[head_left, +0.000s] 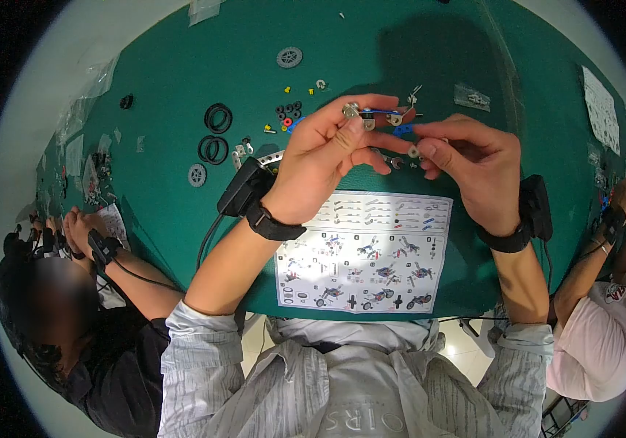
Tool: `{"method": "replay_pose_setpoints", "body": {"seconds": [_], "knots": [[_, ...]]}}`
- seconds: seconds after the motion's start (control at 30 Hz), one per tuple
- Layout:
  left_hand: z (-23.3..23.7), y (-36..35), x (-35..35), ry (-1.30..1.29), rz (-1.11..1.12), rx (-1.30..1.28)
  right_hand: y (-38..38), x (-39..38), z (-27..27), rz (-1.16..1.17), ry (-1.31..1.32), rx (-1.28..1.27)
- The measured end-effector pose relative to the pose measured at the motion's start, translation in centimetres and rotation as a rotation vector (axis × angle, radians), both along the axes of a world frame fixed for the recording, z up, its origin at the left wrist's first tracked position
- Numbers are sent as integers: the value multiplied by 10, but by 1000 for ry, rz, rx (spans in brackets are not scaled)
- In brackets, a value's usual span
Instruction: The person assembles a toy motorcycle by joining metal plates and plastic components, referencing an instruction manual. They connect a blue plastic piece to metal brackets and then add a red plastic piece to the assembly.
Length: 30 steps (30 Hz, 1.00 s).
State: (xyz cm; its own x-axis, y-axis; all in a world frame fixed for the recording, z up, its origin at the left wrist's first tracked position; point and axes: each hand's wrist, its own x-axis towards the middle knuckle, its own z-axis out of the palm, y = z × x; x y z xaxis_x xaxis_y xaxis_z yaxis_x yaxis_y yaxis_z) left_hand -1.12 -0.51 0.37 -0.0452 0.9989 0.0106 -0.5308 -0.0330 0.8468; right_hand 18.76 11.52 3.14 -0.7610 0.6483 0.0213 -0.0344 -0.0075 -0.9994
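My left hand [331, 139] is closed round a small model assembly [382, 114] of metal brackets and blue strips, held above the green table. Its thumb presses near the silver bracket at the assembly's left end. Just to the right, my right hand [473, 153] pinches a small pale round piece [413, 151] between thumb and fingers, close under the assembly's right end. A small blue part [402, 129] shows between the two hands. Below them lies a printed instruction sheet [364, 255] with rows of parts and build steps.
Black rubber tyres [218, 117], grey wheels [289, 58] and small black rings [289, 111] lie left of my hands on the green table [174, 80]. A bag of screws [472, 97] rests at the right. People work at both sides, a forearm [137, 274] close at left.
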Motion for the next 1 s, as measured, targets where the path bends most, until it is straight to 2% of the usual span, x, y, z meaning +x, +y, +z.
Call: {"method": "replay_pose_setpoints", "body": {"seconds": [0.23, 0.43, 0.63, 0.83, 1.0], "knots": [[-4, 1, 2, 94, 100, -21, -2, -1, 5, -11, 49, -185], [-4, -2, 4, 138, 53, 1, -1, 0, 0, 40, 16, -183], [-5, -3, 5, 189, 52, 4, -7, -3, 4, -40, 50, -212], [-4, -2, 9, 154, 43, -16, -11, -4, 1, -96, -35, -97], [-3, -3, 8, 182, 33, -5, -12, -4, -4, -104, -2, -1]]}}
